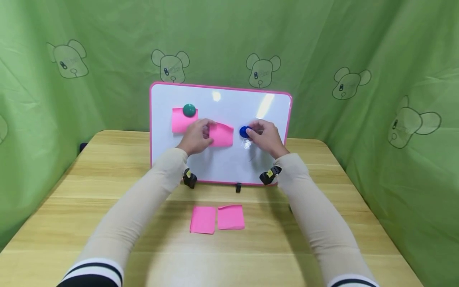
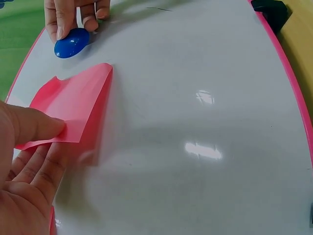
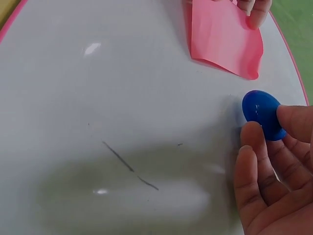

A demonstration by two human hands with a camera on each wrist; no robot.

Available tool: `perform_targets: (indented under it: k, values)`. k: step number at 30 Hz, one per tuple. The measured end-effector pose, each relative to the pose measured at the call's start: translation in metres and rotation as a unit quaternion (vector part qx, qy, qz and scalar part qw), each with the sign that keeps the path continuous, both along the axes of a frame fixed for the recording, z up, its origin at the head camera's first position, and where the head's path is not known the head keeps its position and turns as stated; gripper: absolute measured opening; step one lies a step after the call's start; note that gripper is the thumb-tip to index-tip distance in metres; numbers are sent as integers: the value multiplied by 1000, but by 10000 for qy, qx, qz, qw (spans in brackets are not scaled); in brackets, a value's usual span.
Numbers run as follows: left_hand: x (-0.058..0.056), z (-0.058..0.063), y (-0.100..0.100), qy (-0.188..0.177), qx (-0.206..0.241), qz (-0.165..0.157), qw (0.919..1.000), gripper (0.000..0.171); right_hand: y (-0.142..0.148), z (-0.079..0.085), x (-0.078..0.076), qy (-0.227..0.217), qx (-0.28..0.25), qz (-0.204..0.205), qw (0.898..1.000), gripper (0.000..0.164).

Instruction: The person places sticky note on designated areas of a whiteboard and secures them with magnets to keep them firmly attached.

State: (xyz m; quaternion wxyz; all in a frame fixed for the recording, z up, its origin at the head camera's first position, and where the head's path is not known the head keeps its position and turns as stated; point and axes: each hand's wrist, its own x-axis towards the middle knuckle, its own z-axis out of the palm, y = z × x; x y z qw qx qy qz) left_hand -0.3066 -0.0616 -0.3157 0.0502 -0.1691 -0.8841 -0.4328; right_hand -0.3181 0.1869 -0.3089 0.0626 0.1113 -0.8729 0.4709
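Note:
My left hand [image 1: 196,136] pinches the left edge of a pink sticky note [image 1: 222,134] in front of the whiteboard [image 1: 222,167]. In the left wrist view the thumb lies on the near face of the note [image 2: 73,100], with the fingers behind it. To the right, my right hand [image 1: 267,136] pinches a round blue magnet [image 1: 245,132] close to the board's surface. The right wrist view shows the blue magnet [image 3: 261,113] between thumb and fingers. Another pink note [image 1: 181,121] is on the board at the upper left, under a green magnet [image 1: 189,110].
Two more pink notes, a left one [image 1: 203,220] and a right one [image 1: 231,217], lie on the wooden table [image 1: 118,175] before the board. A black clip [image 1: 238,187] is at the board's bottom edge. A green curtain [image 1: 222,36] hangs behind and at both sides.

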Motion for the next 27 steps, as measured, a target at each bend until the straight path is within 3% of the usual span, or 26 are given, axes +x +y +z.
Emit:
perform_targets:
  k: [7,14,27]
  values:
    - [-1,-1,2,-98,14,104,9999,51,-5,-2,0,60,184,62,9998,22]
    - [-6,3,4,99,243,146,9995,48,-10,2,-3,171,116,125,9997,20]
    - [-7,9,8,167,164,263,9994,47,-24,9,-6,398,36,297,9988,18]
